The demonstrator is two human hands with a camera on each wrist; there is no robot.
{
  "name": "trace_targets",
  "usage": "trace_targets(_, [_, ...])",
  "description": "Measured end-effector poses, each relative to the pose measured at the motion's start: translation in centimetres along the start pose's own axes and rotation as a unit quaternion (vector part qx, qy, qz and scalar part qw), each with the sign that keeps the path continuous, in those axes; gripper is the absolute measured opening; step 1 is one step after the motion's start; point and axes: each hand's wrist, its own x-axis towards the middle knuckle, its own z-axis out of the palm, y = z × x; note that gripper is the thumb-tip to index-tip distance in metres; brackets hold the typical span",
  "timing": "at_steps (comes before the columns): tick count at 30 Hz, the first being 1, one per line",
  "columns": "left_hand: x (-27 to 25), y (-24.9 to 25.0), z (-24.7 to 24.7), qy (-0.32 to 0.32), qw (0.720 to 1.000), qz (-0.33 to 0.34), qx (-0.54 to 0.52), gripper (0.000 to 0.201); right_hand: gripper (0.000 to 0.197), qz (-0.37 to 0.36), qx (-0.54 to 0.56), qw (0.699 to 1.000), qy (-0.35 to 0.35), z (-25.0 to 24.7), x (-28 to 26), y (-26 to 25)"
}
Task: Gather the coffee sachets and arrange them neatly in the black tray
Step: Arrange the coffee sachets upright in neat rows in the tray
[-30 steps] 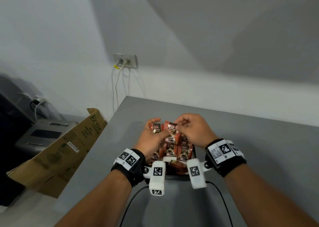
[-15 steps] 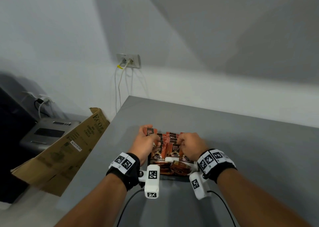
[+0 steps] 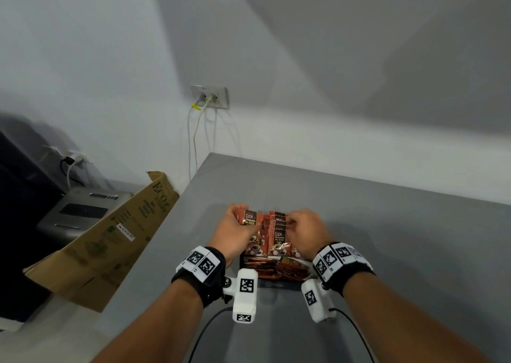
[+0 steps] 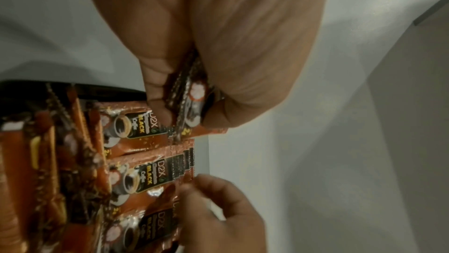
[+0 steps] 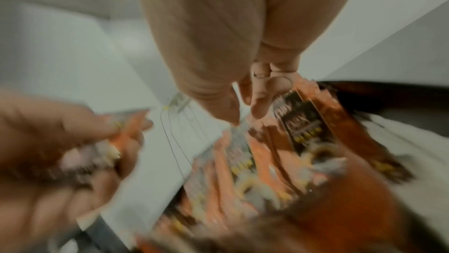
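Orange-brown coffee sachets (image 3: 278, 241) stand in overlapping rows in the black tray (image 4: 102, 90), with more lying flat at its near end (image 3: 276, 269). My left hand (image 3: 237, 226) hovers over the tray's far left corner and pinches a few sachets (image 4: 192, 94) between thumb and fingers. My right hand (image 3: 298, 226) is over the far right of the tray. Its fingertips (image 4: 201, 184) touch the top edges of the standing row (image 4: 185, 161). In the blurred right wrist view, thumb and forefinger (image 5: 258, 107) are apart with nothing between them.
The tray sits near the front of a grey table (image 3: 387, 238) set against a white wall. A cardboard box (image 3: 110, 238) leans at the table's left edge, with a grey machine (image 3: 80, 213) behind it. Cables hang from a wall socket (image 3: 209, 97).
Both hands came down and nearer over the tray. The sachet my right hand held a second ago has joined the standing row. My left hand still holds its sachets.
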Motion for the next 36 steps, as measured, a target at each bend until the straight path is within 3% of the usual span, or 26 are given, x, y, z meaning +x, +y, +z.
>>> trace_targets(2, [0.0,0.1,0.4,-0.015,1.0,0.016,0.021,0.059,0.011,-0.013,0.094,0.995,0.038,-1.3,-0.3,-0.5])
trace_targets(4, [0.0,0.3,1.1,-0.046,0.998,0.027,0.042,0.065,0.015,-0.025,0.206,0.978,0.001,-3.0,-0.7,-1.7])
trace_targets(6, [0.0,0.6,1.9,-0.072,0.996,0.034,0.05,0.065,0.015,-0.037,0.246,0.968,-0.03,-4.4,-0.9,-2.4])
trace_targets(11, [0.4,0.7,2.3,-0.034,0.999,0.005,0.029,0.045,0.015,-0.026,0.181,0.983,0.025,-6.7,-1.1,-0.1])
trace_targets(17, [0.4,0.1,1.6,-0.037,0.999,-0.024,0.032,0.037,0.028,0.054,0.047,0.997,-0.037,-4.1,-2.0,2.8])
trace_targets(20, [0.1,0.0,1.6,-0.045,0.998,-0.038,0.02,0.037,0.024,0.079,0.018,0.996,-0.039,-2.8,-2.3,3.2])
trace_targets(29, [-0.3,-0.1,1.3,-0.058,0.998,-0.019,0.027,0.04,0.01,0.033,-0.051,0.998,0.009,-1.0,-2.2,3.4])
trace_targets(33, [-0.3,-0.3,1.1,-0.062,0.994,0.02,0.092,0.042,0.019,-0.006,0.02,0.998,0.063,-2.2,-2.4,2.3])
trace_targets(36, [-0.3,-0.1,1.6,-0.083,0.989,0.049,0.116,0.051,0.027,-0.045,0.192,0.98,0.01,-4.1,-2.6,-1.3])
